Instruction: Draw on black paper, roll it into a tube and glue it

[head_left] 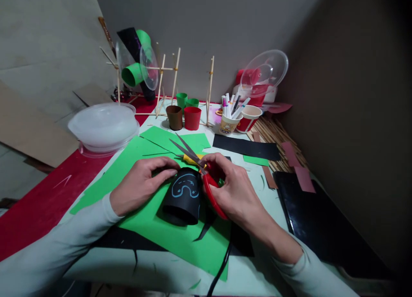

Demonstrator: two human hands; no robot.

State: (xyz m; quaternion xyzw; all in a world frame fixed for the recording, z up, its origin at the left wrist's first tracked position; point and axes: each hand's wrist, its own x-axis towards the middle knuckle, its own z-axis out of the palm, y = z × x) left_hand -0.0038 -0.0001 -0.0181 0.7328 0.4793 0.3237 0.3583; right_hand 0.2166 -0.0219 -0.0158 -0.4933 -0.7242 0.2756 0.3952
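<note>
A black paper cup (pixel 183 197) with a light blue arch drawn on it lies on its side on green paper sheets (pixel 151 222). My left hand (pixel 141 183) curls around the cup's left side and far rim, holding it down. My right hand (pixel 233 189) grips red-handled scissors (pixel 209 186) just right of the cup; their open steel blades point away to the upper left, over the green paper. A yellow-handled tool (pixel 190 159) lies under the blades.
A clear plastic bowl with lid (pixel 103 126) sits at the left on red paper. Brown, red and green cups (pixel 185 112), a stick frame (pixel 175 80), marker cups (pixel 230 116), a black strip (pixel 246 147) and a dark tray (pixel 317 219) stand around.
</note>
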